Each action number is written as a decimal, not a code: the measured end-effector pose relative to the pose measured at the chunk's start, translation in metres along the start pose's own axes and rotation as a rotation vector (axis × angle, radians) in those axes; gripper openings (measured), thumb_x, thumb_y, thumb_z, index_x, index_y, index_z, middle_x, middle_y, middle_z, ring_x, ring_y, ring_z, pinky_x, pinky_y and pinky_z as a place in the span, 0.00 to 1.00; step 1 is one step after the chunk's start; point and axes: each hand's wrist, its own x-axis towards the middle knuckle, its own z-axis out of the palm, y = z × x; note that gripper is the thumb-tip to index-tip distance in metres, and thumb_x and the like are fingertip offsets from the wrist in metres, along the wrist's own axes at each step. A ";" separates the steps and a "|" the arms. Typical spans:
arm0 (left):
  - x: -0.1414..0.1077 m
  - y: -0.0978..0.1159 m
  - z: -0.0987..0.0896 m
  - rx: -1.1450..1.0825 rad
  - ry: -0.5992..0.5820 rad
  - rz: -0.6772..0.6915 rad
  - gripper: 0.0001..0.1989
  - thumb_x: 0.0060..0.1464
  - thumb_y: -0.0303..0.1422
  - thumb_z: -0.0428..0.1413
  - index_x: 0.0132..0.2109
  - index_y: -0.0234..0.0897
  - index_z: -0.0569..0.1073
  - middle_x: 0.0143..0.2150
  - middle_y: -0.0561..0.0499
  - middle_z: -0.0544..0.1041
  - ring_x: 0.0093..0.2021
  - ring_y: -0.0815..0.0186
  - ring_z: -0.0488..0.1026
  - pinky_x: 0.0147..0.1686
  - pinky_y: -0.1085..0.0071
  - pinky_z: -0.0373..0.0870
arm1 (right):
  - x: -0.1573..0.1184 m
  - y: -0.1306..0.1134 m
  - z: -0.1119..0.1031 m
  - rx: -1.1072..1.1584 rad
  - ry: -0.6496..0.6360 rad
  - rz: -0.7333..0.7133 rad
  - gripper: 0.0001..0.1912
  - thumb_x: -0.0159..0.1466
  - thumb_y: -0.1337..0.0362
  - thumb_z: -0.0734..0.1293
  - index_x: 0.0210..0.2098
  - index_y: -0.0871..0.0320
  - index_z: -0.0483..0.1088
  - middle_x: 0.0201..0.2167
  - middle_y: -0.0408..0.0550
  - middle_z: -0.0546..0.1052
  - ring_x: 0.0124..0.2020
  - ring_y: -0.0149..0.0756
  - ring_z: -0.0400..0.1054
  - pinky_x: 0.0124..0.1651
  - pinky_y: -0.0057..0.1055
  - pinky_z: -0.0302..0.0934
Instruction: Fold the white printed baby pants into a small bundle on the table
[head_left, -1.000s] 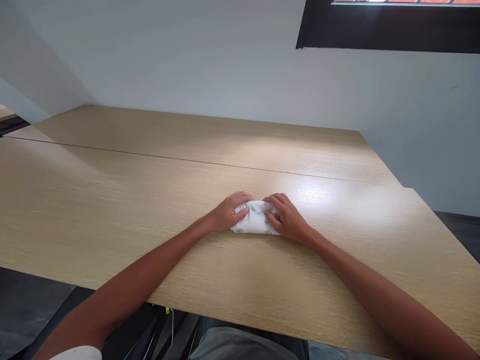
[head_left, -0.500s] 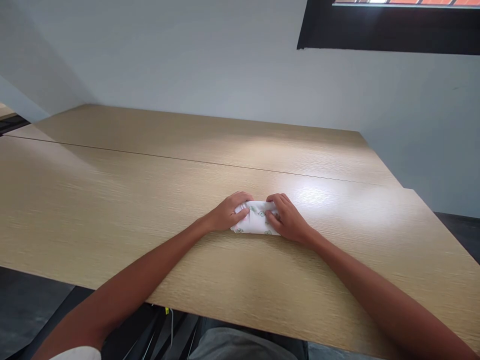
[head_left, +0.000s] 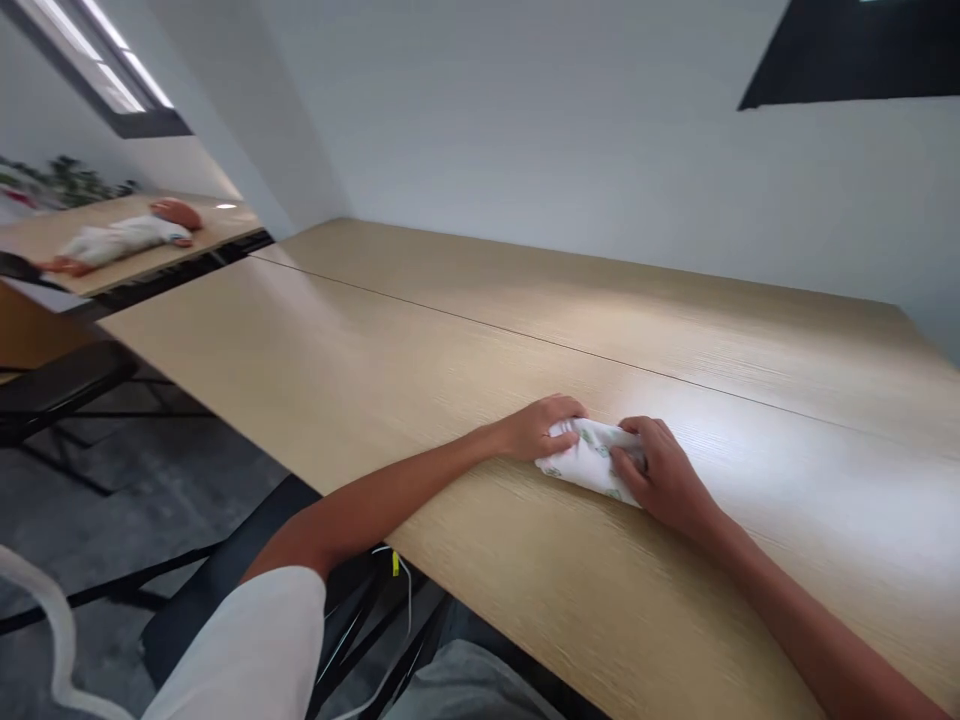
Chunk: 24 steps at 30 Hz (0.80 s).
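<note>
Each hand's grip, left hand (head_left: pixel 541 428) and right hand (head_left: pixel 664 478), pinches the small cloth bundle (head_left: pixel 590 459) between them, already folded compactly on the desk (head_left: pixel 315 350).

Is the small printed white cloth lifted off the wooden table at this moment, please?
No, the folded white cloth lies flat on the wooden table, with the left hand and right hand pressing on its two ends.

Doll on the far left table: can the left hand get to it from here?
Probably not. The doll lies on a separate table across a gap, well beyond the left hand, which rests on the cloth.
</note>
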 end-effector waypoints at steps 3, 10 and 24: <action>0.000 -0.002 -0.001 -0.023 -0.033 -0.006 0.15 0.62 0.42 0.55 0.48 0.35 0.72 0.48 0.42 0.77 0.51 0.57 0.72 0.59 0.59 0.67 | -0.001 0.005 0.000 0.003 -0.029 -0.019 0.11 0.68 0.55 0.61 0.44 0.55 0.67 0.41 0.56 0.76 0.43 0.51 0.69 0.43 0.44 0.65; -0.001 0.002 -0.006 -0.122 -0.092 0.033 0.22 0.55 0.49 0.65 0.46 0.36 0.77 0.52 0.44 0.78 0.54 0.55 0.72 0.65 0.58 0.61 | -0.003 0.013 0.002 0.000 -0.068 -0.038 0.20 0.69 0.43 0.62 0.44 0.54 0.70 0.43 0.57 0.77 0.45 0.54 0.72 0.42 0.45 0.67; 0.004 0.002 -0.015 -0.184 -0.201 0.036 0.13 0.47 0.43 0.72 0.37 0.41 0.83 0.54 0.47 0.79 0.57 0.54 0.73 0.66 0.59 0.63 | -0.002 0.008 -0.005 0.119 -0.136 0.010 0.24 0.63 0.36 0.68 0.37 0.50 0.77 0.46 0.56 0.79 0.41 0.53 0.77 0.39 0.46 0.74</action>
